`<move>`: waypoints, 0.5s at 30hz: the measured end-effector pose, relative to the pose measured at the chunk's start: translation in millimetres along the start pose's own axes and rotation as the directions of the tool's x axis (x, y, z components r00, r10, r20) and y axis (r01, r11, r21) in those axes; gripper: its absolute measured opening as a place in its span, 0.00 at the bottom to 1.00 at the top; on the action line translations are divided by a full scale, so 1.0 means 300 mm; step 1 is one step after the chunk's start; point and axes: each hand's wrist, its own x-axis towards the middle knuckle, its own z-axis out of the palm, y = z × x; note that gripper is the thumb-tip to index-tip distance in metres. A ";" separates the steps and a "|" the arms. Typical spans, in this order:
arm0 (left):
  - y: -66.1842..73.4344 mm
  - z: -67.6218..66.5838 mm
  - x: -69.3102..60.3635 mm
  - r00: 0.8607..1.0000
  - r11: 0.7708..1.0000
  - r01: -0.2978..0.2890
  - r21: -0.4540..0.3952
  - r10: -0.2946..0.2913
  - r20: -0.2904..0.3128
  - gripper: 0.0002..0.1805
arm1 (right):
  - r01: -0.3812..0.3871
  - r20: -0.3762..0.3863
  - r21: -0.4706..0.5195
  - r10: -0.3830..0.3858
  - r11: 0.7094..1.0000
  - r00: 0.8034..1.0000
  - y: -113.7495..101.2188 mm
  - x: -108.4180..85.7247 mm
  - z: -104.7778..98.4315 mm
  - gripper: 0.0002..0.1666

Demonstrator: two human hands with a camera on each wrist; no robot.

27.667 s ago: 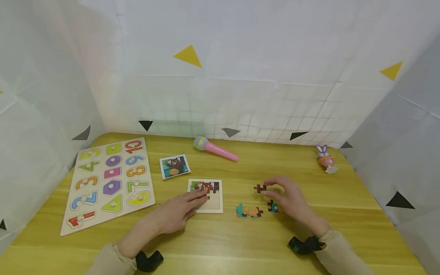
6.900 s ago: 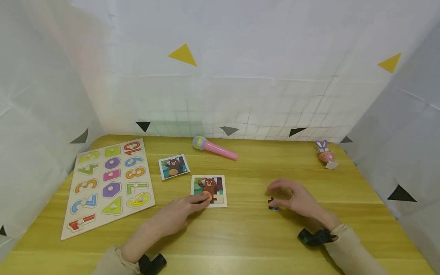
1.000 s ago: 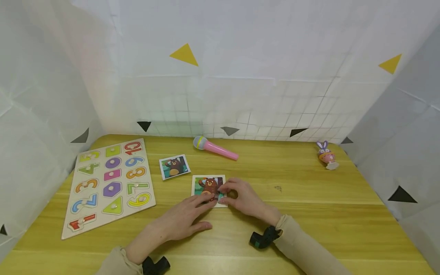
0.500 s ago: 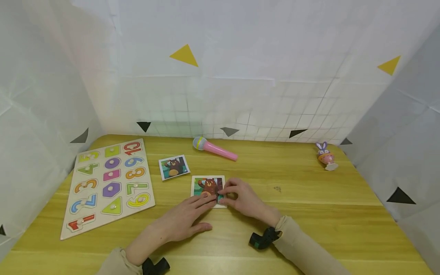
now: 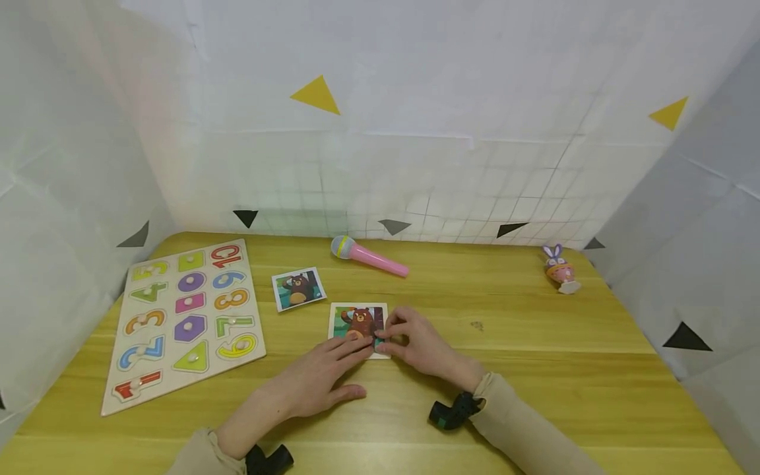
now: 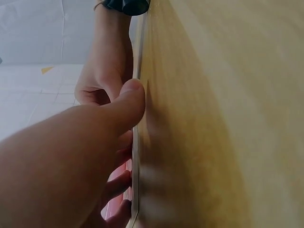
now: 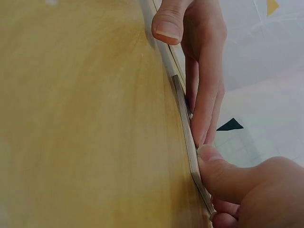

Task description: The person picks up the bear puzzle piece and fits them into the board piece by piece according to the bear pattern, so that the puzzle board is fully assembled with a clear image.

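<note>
A small jigsaw puzzle (image 5: 359, 320) in a pale wooden frame shows a brown bear and lies flat on the table in the head view. My left hand (image 5: 311, 379) rests its nearly straight fingers on the lower part of the puzzle, thumb spread apart on the near side. At the lower right corner my right hand (image 5: 421, 344) pinches a dark and teal jigsaw piece (image 5: 377, 342) between thumb and index finger. Fingers partly cover this piece and the puzzle's lower edge. Edge-on, the puzzle tray (image 7: 186, 130) shows in the right wrist view.
Left on the table (image 5: 505, 396) lies a number and shape peg board (image 5: 169, 379). A bear picture card (image 5: 299, 289) sits behind the puzzle. Further back is a pink toy microphone (image 5: 377, 258); a bunny figure (image 5: 560, 269) lies at the right.
Loose pieces that lay right of the puzzle earlier are gone from there, and the bear picture has filled in. My right hand has come left to the puzzle's corner. The last second shows hardly any motion.
</note>
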 end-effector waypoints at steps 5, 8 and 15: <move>-0.003 0.003 0.000 1.000 1.000 -0.016 0.015 0.016 -0.024 0.34 | -0.011 0.001 0.005 0.011 1.000 1.000 0.005 -0.002 0.003 0.14; -0.007 0.008 0.004 0.998 0.999 -0.035 0.003 0.036 -0.054 0.29 | -0.016 -0.002 0.000 0.016 1.000 1.000 0.007 -0.009 0.004 0.14; -0.029 0.010 0.009 0.981 0.999 -0.051 -0.013 0.047 -0.188 0.22 | -0.020 -0.019 0.007 0.020 1.000 1.000 0.005 -0.020 0.007 0.13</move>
